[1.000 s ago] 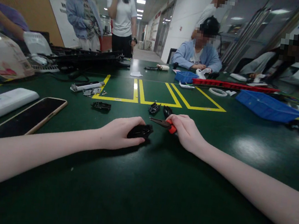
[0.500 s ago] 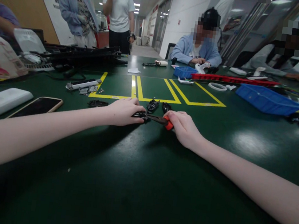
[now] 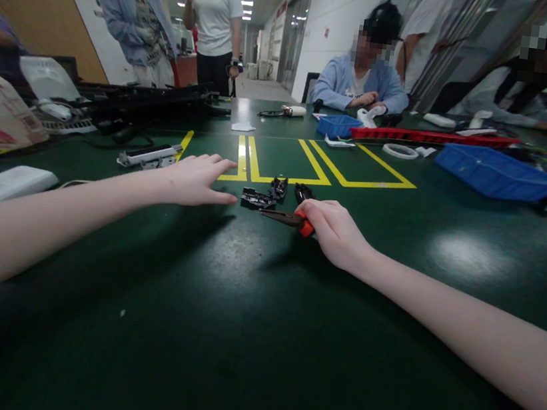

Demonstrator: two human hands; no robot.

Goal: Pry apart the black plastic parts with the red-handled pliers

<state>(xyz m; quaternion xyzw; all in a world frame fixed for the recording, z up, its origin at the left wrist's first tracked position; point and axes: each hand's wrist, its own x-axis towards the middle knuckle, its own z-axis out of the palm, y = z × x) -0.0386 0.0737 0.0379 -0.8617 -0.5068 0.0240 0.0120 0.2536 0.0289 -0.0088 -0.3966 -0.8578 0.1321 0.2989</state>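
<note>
Pliers with a dark metal needle nose and red-orange grips sit in your closed right hand, near the centre of the head view, pointing left. Your left hand, left of centre, is open, fingers spread and thumb out, with nothing visible in it; its underside is hidden. You seem to be between grips, the parts lying loose. Working the nearest one would call for your left hand to steady it while the plier tips find an edge.

That ridged, irregular black plastic part lies flat just above the plier tips; you cannot tell whether they touch. A similar jagged black piece stands beside its right end, and a smoother, glossy black shell lies further right, beyond your knuckles. All three rest on the dark green tabletop, near the yellow tape outlines.
</note>
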